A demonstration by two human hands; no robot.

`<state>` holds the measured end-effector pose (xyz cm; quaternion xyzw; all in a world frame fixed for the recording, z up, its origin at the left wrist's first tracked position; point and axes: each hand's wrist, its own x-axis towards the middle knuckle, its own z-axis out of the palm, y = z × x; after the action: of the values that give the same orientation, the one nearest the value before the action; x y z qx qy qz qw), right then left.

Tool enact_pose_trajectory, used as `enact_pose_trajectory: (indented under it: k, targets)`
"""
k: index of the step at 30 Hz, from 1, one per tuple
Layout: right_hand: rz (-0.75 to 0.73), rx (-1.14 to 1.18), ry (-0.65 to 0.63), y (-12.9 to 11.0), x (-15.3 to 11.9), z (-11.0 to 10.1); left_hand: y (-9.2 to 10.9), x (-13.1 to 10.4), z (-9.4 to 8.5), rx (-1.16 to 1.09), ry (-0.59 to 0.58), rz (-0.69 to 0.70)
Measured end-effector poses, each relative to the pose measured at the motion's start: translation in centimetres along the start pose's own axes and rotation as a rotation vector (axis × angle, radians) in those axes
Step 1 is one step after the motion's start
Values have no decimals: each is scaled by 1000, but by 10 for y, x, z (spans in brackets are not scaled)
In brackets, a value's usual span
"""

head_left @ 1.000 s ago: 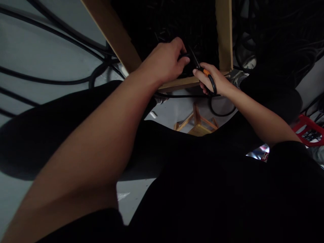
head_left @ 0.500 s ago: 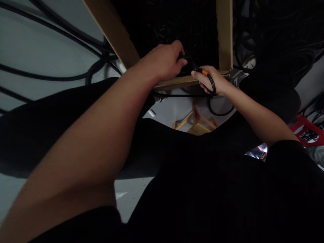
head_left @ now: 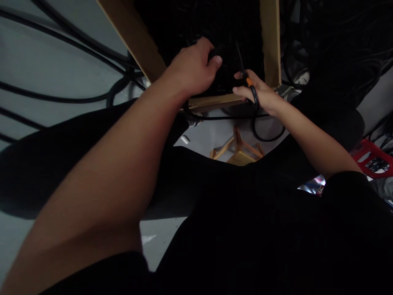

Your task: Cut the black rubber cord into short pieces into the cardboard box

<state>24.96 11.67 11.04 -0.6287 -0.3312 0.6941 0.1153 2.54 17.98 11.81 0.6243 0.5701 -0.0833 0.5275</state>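
Observation:
Over the near part of an open cardboard box (head_left: pixel 272 45), my left hand (head_left: pixel 196 65) is closed on a black piece (head_left: pixel 216 51), its thumb pressed against it. My right hand (head_left: pixel 258 92) holds scissors (head_left: pixel 250 83) with orange and black handles, at the box's near right corner. The blades point up and away over the dark contents, apart from the black piece. Many small black pieces seem to fill the box; they are too dark to tell apart.
Thick black cables (head_left: pixel 61 96) run across the grey floor at the left. A heap of black cable (head_left: pixel 340 45) lies at the right. Below the box stands a small wooden stool (head_left: pixel 241 157). A red crate (head_left: pixel 373 157) is at the right edge.
My left hand has moved up and left with the black piece, away from the scissors. The scissors now point more upward, and the fingers of my right hand have spread a little.

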Motion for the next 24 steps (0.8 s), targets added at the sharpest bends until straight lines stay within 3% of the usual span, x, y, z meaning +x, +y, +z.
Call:
enact_pose_trajectory:
  k: [4, 8, 12, 18, 21, 24]
  targets:
    - [82, 195, 18, -1, 1, -3, 0, 0, -4, -61, 133, 21]
    - [77, 224, 9, 1, 1, 0, 9, -6, -10, -99, 151, 4]
    - [-73, -61, 5, 19, 9, 2, 14, -10, -16, -111, 173, 4]
    - [-261, -508, -83, 39, 17, -3, 8, -10, -23, -360, 455, 167]
    - [-256, -615, -60, 40, 16, -2, 15, -29, -33, -482, 501, 318]
    - [-229, -652, -34, 39, 14, -1, 23, -54, -43, -516, 470, 332]
